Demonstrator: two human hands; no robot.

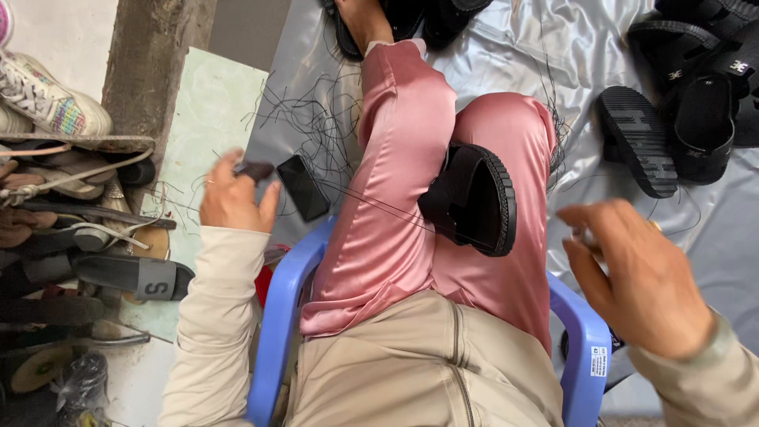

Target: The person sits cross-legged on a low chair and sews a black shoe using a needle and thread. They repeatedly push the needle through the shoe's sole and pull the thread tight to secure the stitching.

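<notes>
Black sandal (473,198): wedged between your pink-clad knees, sole facing right.
Thread (379,207): taut, running from the sandal to your left hand.
Left hand (233,199): fingers curled, pinching a small dark tool (256,170).
Right hand (640,273): fingers bunched together; contents unclear.
</notes>
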